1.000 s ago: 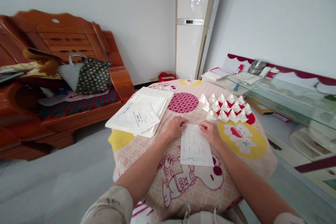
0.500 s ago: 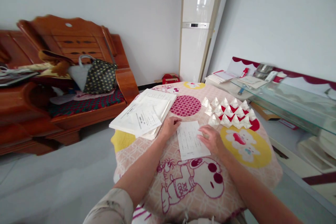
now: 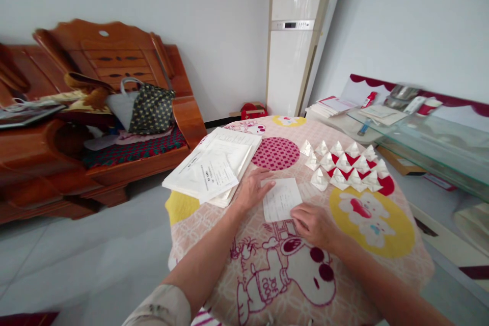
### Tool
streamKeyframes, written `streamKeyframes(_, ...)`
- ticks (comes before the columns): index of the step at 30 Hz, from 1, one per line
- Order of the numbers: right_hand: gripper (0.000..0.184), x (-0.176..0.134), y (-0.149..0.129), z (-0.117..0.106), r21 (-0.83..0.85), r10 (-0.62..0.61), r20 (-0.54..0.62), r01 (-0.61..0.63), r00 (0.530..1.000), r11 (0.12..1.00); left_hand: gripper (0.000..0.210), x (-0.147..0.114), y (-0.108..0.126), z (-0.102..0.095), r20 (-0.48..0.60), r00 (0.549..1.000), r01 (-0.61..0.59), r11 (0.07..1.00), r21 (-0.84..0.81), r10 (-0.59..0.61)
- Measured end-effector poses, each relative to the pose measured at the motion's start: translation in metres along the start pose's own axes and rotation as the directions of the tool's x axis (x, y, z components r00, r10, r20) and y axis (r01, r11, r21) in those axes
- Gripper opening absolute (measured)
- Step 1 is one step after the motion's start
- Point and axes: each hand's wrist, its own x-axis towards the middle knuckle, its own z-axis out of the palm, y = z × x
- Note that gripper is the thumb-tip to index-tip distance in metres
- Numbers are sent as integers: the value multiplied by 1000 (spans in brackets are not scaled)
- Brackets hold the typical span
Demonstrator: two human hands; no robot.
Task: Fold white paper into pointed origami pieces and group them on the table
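A small white sheet of paper (image 3: 281, 201) with faint print lies on the patterned tablecloth in front of me. My left hand (image 3: 252, 189) rests at its upper left edge, fingers stretched out and thumb apart, touching the paper. At the lower right corner of the sheet, my right hand (image 3: 312, 223) has its fingers curled together on the edge. Left of my left hand is a pile of printed papers (image 3: 214, 160), with a loose slip on top. Several folded white paper pieces (image 3: 344, 163) stand in rows beyond my right hand.
The round table has a pink cartoon tablecloth (image 3: 290, 285). A glass-topped cabinet (image 3: 424, 142) with a cup and metal bowls is at the right. A wooden sofa (image 3: 114, 61) holding bags stands left, and a tall white air conditioner (image 3: 292, 71) stands behind.
The sheet shows shorter than before, its lower edge now higher. My right hand has moved down to its lower corner and curled; my left fingers have straightened. The view has shifted slightly.
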Motion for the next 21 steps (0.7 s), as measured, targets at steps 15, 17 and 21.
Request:
streamKeyframes(15, 26, 42, 43, -9, 524, 548, 279, -603, 789, 602, 37, -10, -9, 1, 348, 885, 405, 882, -242, -310)
streamKeyframes(17, 27, 37, 47, -5, 571, 564, 328, -635, 758, 520, 36, -12, -6, 3, 345, 870, 440, 870, -222, -352)
streamKeyframes(21, 22, 32, 49, 1, 553, 600, 323, -660, 732, 508, 32, -12, 2, 4, 291, 861, 458, 884, -92, -416)
